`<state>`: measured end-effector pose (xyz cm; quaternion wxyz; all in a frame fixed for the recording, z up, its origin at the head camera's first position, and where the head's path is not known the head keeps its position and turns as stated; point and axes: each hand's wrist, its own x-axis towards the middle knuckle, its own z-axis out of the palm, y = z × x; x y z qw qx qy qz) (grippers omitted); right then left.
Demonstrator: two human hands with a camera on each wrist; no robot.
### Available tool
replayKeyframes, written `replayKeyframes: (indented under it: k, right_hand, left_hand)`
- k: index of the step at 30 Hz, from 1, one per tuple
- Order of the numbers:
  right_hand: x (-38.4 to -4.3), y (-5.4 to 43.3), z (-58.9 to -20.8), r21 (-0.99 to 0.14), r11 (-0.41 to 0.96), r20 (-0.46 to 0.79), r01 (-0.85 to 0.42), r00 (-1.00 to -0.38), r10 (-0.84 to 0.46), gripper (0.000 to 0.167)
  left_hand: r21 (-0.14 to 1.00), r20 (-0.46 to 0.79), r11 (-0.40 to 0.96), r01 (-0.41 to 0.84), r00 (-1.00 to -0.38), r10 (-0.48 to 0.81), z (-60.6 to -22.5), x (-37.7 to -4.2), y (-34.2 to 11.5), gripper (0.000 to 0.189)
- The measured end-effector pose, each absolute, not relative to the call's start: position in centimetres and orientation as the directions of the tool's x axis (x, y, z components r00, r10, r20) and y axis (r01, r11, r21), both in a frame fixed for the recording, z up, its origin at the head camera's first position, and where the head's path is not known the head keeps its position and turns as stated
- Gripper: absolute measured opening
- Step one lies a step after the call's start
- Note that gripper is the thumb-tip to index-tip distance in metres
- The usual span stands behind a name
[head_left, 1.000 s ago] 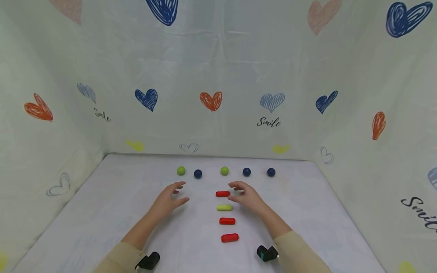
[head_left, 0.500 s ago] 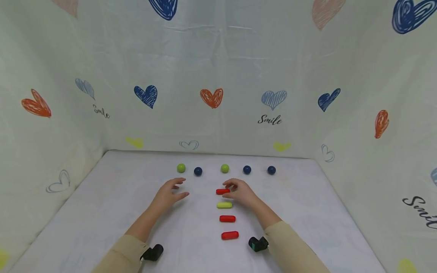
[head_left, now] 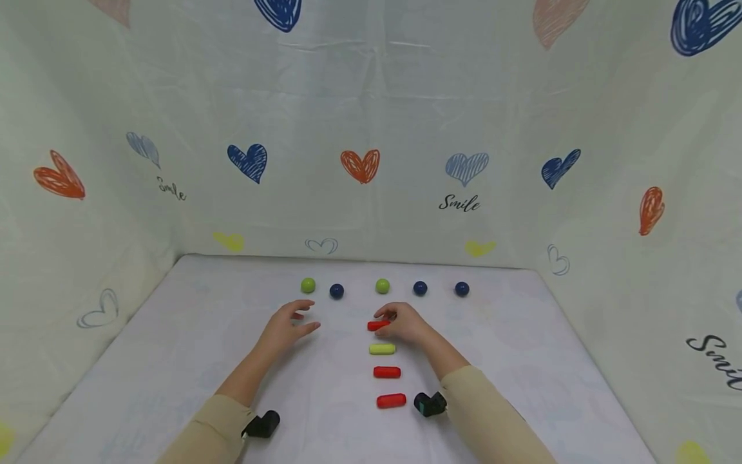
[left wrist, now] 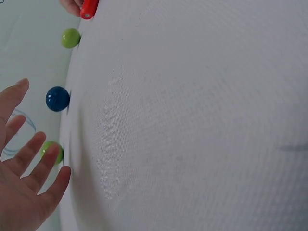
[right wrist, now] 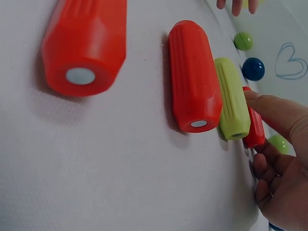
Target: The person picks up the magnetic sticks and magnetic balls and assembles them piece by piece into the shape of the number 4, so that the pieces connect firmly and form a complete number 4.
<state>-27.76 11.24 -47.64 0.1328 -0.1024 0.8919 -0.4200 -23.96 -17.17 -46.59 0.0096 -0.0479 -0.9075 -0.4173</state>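
Observation:
My right hand (head_left: 404, 324) is at the farthest red magnetic rod (head_left: 378, 326), thumb on its near side and fingers on its far side, pinching its right end. The right wrist view shows the thumb (right wrist: 269, 108) against this rod (right wrist: 255, 125); the far fingertips are partly hidden. The rod lies on the white cloth. A yellow-green rod (head_left: 382, 349) and two more red rods (head_left: 387, 372) lie in a column nearer the body. My left hand (head_left: 285, 327) hovers left of the rods, fingers spread and holding nothing, near a green ball (head_left: 308, 285) and a blue ball (head_left: 337, 292).
Along the back of the table (head_left: 191, 309) stands a row of balls, including a second green ball (head_left: 382, 285) and two blue balls (head_left: 420, 288) to its right. A cloth backdrop (head_left: 313, 212) printed with hearts rises behind and at both sides.
My right hand has moved left from beside the farthest red rod and its thumb and fingers have come round the rod's end. The left hand has barely moved; the head view tilted slightly.

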Motion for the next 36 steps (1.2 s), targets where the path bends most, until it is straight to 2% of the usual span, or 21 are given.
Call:
replayKeyframes:
  k: [9, 23, 36]
  right_hand:
    - [-27.9, 10.8, -47.4, -0.774, 0.632, -0.175, -0.033, -0.949, -0.263, 0.023]
    - [-28.0, 10.6, -47.4, -0.787, 0.617, -0.191, 0.009, -0.954, -0.231, 0.02]
    - [-27.5, 8.5, -47.1, -0.891, 0.446, -0.184, 0.085, -0.966, -0.184, 0.022]
  left_hand:
    - [0.782, 0.022, 0.622, 0.048, -0.999, 0.049, -46.8, -24.1, -17.0, 0.05]
    - [0.764, 0.017, 0.643, 0.056, -0.998, 0.067, -46.6, -24.9, -17.2, 0.048]
    - [0.763, -0.01, 0.646, 0.016, -0.999, 0.036, -45.5, -25.6, -17.8, 0.051]
